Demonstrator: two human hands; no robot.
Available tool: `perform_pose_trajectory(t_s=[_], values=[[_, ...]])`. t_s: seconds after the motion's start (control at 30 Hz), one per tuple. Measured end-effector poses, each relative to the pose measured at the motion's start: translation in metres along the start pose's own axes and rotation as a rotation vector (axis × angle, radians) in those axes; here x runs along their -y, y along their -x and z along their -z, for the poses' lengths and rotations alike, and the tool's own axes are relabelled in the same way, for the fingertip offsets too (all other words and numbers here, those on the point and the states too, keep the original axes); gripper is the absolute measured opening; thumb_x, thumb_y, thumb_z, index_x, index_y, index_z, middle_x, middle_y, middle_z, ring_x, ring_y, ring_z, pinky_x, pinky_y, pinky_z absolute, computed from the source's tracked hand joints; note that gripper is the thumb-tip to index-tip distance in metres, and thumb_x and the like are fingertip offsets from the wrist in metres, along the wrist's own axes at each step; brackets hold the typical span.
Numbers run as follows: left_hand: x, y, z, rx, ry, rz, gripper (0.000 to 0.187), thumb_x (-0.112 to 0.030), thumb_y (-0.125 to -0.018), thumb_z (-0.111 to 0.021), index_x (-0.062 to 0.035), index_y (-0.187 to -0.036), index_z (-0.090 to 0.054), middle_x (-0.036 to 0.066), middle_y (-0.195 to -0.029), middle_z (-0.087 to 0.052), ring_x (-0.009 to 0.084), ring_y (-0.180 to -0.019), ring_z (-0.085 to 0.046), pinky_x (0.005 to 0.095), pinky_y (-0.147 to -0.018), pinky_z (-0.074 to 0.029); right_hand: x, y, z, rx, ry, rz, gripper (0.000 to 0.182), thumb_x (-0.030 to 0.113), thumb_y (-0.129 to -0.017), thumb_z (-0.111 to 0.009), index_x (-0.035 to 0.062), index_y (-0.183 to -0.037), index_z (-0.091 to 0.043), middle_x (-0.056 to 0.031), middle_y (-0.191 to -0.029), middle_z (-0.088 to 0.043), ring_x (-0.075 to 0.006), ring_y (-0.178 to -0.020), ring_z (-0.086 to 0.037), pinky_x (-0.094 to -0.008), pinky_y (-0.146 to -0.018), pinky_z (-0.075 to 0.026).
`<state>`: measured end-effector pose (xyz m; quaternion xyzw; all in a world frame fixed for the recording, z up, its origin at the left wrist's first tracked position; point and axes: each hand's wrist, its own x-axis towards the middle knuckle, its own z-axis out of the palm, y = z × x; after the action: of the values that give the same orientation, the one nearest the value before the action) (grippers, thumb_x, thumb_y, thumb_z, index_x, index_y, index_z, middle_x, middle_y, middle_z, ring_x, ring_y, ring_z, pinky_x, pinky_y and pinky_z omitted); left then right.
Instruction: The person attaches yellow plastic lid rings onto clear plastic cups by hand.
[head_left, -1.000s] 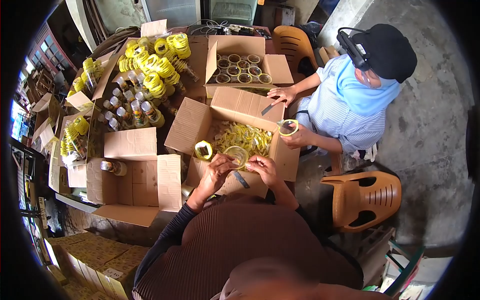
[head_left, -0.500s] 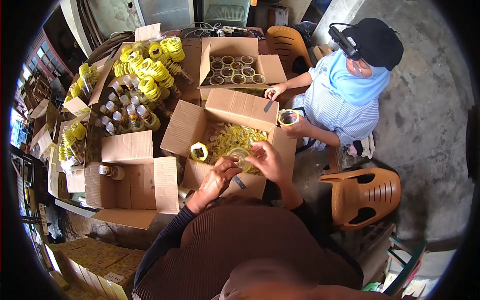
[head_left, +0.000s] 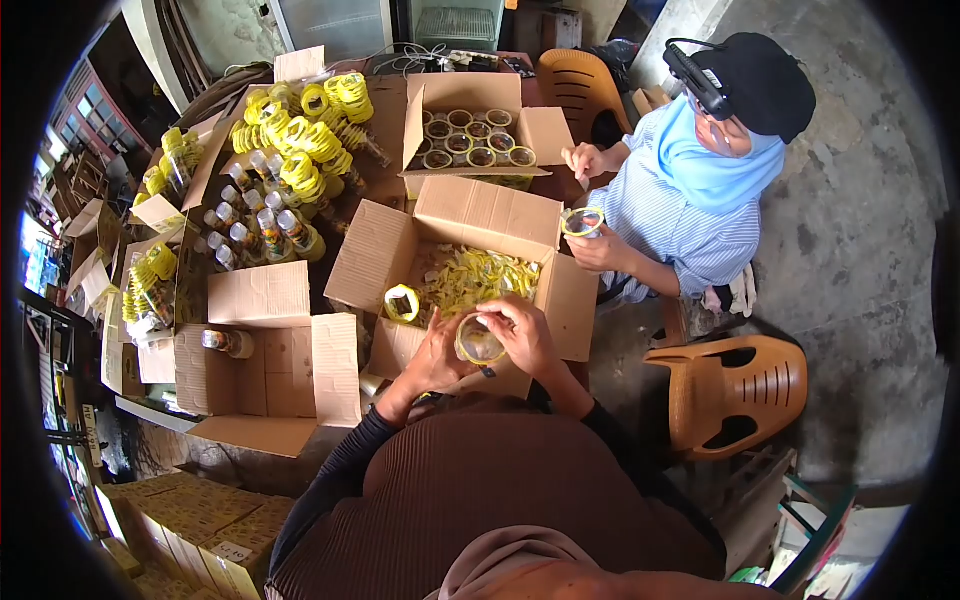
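Between my two hands, over the front flap of an open carton, is a clear round cup with a yellowish rim, its round face turned up toward me. My left hand grips the cup's left side. The fingers of my right hand close on its upper right edge. Just below the cup, a small dark piece shows, mostly hidden. Inside the carton lie many yellow plastic scraps. A yellow ring-shaped roll sits at the carton's left front corner.
To the left stands an open carton with a bottle lying inside. Behind it are several capped bottles and stacked yellow rings. A box of jars stands at the back. A co-worker at right holds a similar cup.
The cup has moved slightly toward me and tipped, so more of its round face shows. My left hand has shifted to its side. The co-worker's free hand has moved away from the carton.
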<state>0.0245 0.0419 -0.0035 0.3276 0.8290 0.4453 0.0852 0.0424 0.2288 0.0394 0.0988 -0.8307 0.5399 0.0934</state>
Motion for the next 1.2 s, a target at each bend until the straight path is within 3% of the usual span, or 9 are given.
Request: perform_pose_trajectory(t_s=[0.13,0.23,0.47,0.67,0.73,0.87,1.0,1.1,1.2], values=[[-0.009,-0.005,0.008,-0.034,0.153,-0.050,0.077,-0.022,-0.062,-0.085,0.0035,-0.125,-0.048,0.026,-0.108,-0.059,0.0431,-0.105,-0.057,0.0479,-0.094,-0.045,0.002,-0.001,0.000,-0.019,0.154,0.175,0.008,0.007,-0.086,-0.067,0.0042,-0.094,-0.067,-0.0095,-0.091,-0.062,-0.0286,-0.081,-0.061,-0.0370,-0.071,-0.051],[-0.019,-0.008,0.012,-0.128,0.089,-0.218,0.066,-0.016,-0.062,-0.083,0.0038,-0.117,-0.051,0.025,-0.096,-0.060,0.0430,-0.095,-0.059,0.0445,-0.078,-0.050,0.005,-0.004,0.002,-0.037,0.187,0.230,0.009,0.000,-0.083,-0.069,0.0013,-0.091,-0.067,-0.0108,-0.088,-0.063,-0.0268,-0.079,-0.063,-0.0345,-0.069,-0.050],[-0.005,0.001,0.001,-0.109,-0.056,-0.044,0.057,-0.017,-0.063,-0.083,0.0011,-0.108,-0.052,0.019,-0.084,-0.062,0.0392,-0.084,-0.060,0.0440,-0.073,-0.050,-0.009,-0.006,-0.007,-0.046,0.090,0.147,0.009,0.000,-0.084,-0.069,-0.0025,-0.088,-0.061,-0.0133,-0.085,-0.063,-0.0273,-0.076,-0.063,-0.0350,-0.069,-0.050],[0.000,-0.001,0.001,-0.206,-0.189,-0.187,0.058,-0.015,-0.061,-0.083,-0.0019,-0.108,-0.053,0.019,-0.091,-0.059,0.0391,-0.090,-0.058,0.0460,-0.081,-0.047,-0.035,-0.009,-0.025,-0.229,0.106,0.029,0.009,0.004,-0.083,-0.067,0.0008,-0.089,-0.061,-0.0139,-0.082,-0.064,-0.0290,-0.073,-0.063,-0.0356,-0.066,-0.049],[-0.008,0.003,0.003,-0.237,-0.178,-0.175,0.058,-0.013,-0.060,-0.082,-0.0019,-0.109,-0.053,0.019,-0.097,-0.058,0.0399,-0.093,-0.057,0.0474,-0.085,-0.046,-0.065,-0.012,-0.012,-0.216,0.029,-0.151,0.009,0.006,-0.087,-0.066,-0.0010,-0.092,-0.064,-0.0130,-0.079,-0.066,-0.0200,-0.070,-0.064,-0.0321,-0.065,-0.050],[0.005,0.006,0.007,-0.264,-0.062,-0.003,0.063,-0.010,-0.066,-0.081,0.0016,-0.118,-0.048,0.021,-0.103,-0.057,0.0432,-0.094,-0.056,0.0470,-0.084,-0.048,-0.078,-0.007,0.000,-0.134,0.072,-0.194,0.012,0.008,-0.085,-0.070,-0.0017,-0.090,-0.065,-0.0123,-0.076,-0.067,-0.0186,-0.068,-0.065,-0.0304,-0.064,-0.051],[0.029,0.009,-0.005,-0.351,0.031,-0.139,0.080,-0.013,-0.072,-0.083,0.0032,-0.132,-0.033,0.023,-0.110,-0.056,0.0430,-0.101,-0.058,0.0471,-0.090,-0.049,-0.080,0.003,0.001,-0.054,0.163,-0.251,0.010,0.004,-0.083,-0.068,-0.0006,-0.092,-0.066,-0.0131,-0.081,-0.069,-0.0219,-0.070,-0.067,-0.0317,-0.065,-0.051],[0.027,0.006,0.004,-0.247,0.403,0.041,0.070,-0.014,-0.077,-0.081,0.0012,-0.132,-0.041,0.015,-0.120,-0.056,0.0278,-0.110,-0.057,0.0394,-0.095,-0.047,-0.079,0.005,0.002,0.059,0.170,-0.198,0.017,-0.004,-0.086,-0.062,-0.0006,-0.103,-0.066,-0.0128,-0.097,-0.066,-0.0200,-0.088,-0.068,-0.0287,-0.075,-0.053],[0.022,0.000,0.010,-0.148,0.813,0.226,0.052,-0.015,-0.083,-0.076,-0.0019,-0.128,-0.052,0.005,-0.124,-0.055,0.0142,-0.113,-0.052,0.0311,-0.098,-0.043,-0.064,0.001,-0.001,0.005,0.039,-0.104,0.018,-0.002,-0.087,-0.062,0.0015,-0.104,-0.066,-0.0123,-0.093,-0.063,-0.0211,-0.079,-0.065,-0.0305,-0.069,-0.051]])
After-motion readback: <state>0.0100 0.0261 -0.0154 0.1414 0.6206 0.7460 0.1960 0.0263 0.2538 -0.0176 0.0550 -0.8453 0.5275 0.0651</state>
